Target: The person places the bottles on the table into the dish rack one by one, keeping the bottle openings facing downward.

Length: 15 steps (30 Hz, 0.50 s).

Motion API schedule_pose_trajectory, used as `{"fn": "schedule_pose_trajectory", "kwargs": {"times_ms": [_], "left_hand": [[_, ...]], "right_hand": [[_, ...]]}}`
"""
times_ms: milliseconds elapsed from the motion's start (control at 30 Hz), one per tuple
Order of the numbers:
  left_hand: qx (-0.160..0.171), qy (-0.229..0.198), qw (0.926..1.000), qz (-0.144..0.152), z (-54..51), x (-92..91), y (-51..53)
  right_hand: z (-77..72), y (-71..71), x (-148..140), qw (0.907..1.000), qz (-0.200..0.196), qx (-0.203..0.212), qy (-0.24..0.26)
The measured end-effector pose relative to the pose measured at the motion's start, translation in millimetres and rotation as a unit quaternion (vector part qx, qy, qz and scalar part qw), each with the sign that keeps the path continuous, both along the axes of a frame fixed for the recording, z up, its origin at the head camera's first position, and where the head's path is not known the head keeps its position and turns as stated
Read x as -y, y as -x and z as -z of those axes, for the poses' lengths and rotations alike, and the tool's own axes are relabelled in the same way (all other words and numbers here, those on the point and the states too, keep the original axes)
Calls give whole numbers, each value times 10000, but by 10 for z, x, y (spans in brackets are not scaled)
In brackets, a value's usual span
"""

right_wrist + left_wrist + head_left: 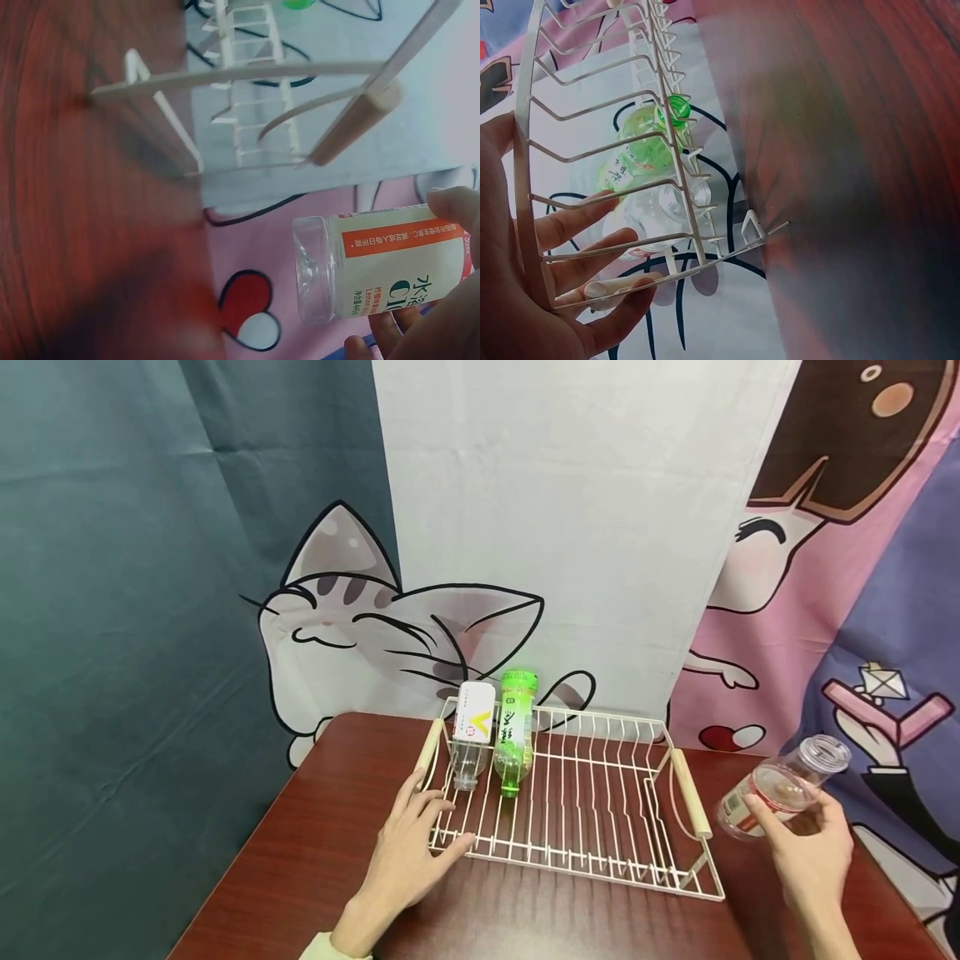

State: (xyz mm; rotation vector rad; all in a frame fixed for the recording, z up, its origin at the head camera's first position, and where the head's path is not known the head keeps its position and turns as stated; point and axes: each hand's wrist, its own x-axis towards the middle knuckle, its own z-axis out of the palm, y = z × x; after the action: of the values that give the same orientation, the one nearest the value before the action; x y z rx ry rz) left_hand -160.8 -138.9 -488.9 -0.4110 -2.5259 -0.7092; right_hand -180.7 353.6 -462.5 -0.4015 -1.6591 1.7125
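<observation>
Clear cylindrical plastic bottle [780, 787] with red-and-white label, right of white rectangular wire rack [577, 760].
Right hand [813, 853]: thumb and fingers gripping bottle. Left hand [408, 850]: fingers spread at rack's left end.

Right hand [442, 315] at lower right, gripping a clear plastic bottle [394, 262]: thumb along the upper side, fingers below. Bottle lies sideways in view, clear bare end to the left; label [405, 259] white with an orange band, Chinese characters, "Lemon" legible. Above it, apart: white wire rack [225, 81], its near end blurred, with a light wooden handle [356, 124]. Reddish-brown wood-grain tabletop [75, 247] fills the left, dark shadow low down. Behind, printed cloth [247, 236], pale blue over pink, bearing a black-outlined red-and-white shape. Bright green object [298, 3] cropped at top edge; cannot identify.
</observation>
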Motion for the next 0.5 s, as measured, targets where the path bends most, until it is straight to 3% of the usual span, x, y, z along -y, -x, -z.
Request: {"fn": "schedule_pose_trajectory", "kwargs": {"times_ms": [133, 233, 333, 500], "left_hand": [[23, -13, 10000, -1, 9, -5, -9], [13, -35, 10000, -18, 14, -8, -8], [-13, -56, 10000, -16, 14, -4, -3], [-21, -22, 10000, 21, 13, 4, 3]], "right_hand": [[-94, -84, 59, 9967, -207, -694, 370], [-149, -133, 100, 9938, -333, -967, 444], [-187, -172, 135, 9941, -343, -986, 295], [-219, -266, 176, 9968, 29, -511, -610]]}}
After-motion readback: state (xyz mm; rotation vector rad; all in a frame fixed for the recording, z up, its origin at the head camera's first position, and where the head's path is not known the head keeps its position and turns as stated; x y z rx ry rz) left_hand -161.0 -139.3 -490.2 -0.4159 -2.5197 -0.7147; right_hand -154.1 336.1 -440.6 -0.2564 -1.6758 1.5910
